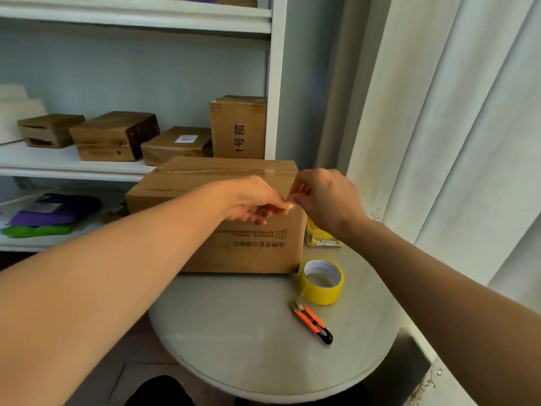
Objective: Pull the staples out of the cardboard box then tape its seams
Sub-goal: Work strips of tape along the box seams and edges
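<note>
A brown cardboard box point(187, 186) with printed characters stands on the round grey table point(234, 332). Clear tape runs along its top seam and down its near right edge. My left hand point(251, 200) and my right hand point(328, 197) meet at the box's upper right front, fingertips pinched together on a small pale piece, which looks like the end of the clear tape. A roll of yellow tape point(321, 281) lies right of the box. An orange and black utility knife point(313, 322) lies in front of the roll.
A yellow container point(322, 237) stands behind the tape roll, partly hidden by my right wrist. White shelves point(73, 165) behind the table hold several cardboard boxes and purple and green bags. White curtains point(453, 127) hang on the right.
</note>
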Tool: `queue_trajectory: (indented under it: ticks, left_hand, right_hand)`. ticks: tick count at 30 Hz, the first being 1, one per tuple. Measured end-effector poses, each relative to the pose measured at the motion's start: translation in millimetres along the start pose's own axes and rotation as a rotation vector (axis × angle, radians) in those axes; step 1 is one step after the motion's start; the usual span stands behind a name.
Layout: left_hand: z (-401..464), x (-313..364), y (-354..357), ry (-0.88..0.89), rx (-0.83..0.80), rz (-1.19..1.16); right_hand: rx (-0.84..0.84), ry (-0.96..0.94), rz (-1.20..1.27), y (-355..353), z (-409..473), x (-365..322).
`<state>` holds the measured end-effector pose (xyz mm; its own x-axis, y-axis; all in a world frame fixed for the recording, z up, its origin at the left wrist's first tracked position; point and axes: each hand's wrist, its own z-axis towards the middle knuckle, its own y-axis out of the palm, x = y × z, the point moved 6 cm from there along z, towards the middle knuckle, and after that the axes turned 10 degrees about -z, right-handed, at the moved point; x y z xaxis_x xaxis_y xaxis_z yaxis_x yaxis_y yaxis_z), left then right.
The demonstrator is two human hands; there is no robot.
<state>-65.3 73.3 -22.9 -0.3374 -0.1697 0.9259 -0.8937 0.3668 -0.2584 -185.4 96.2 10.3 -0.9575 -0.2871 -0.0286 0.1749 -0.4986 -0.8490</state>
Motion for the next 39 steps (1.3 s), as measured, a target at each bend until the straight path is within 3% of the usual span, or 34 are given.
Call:
queue_trajectory:
  ticks: [7,11,17,22,29,39]
  left_hand:
    - [-0.9,38.9,-16.1,0.016,-0.007,0.253]
    - [7.5,61.8,-20.4,0.151,0.112,0.391]
    - [33.3,67.1,-24.6,0.176,0.134,0.446]
    - [52.7,62.3,-17.3,0.198,0.071,0.535]
    - [69.8,62.6,-7.4,0.091,-0.079,0.754]
    - [88.0,51.5,-5.3,0.013,-0.09,0.704]
  right_hand:
    - [0.111,0.058,0.162,-15.1,9.7,6.5]
    - [0.083,0.266,0.401,-11.7,26.8,23.6]
    - [-0.011,0.495,0.629,13.3,36.9,41.9]
    - [-0.062,0.571,0.677,30.8,36.7,49.8]
    - [-0.167,0.646,0.651,53.2,30.3,60.8]
    - [-0.28,0.703,0.64,64.3,32.4,65.9]
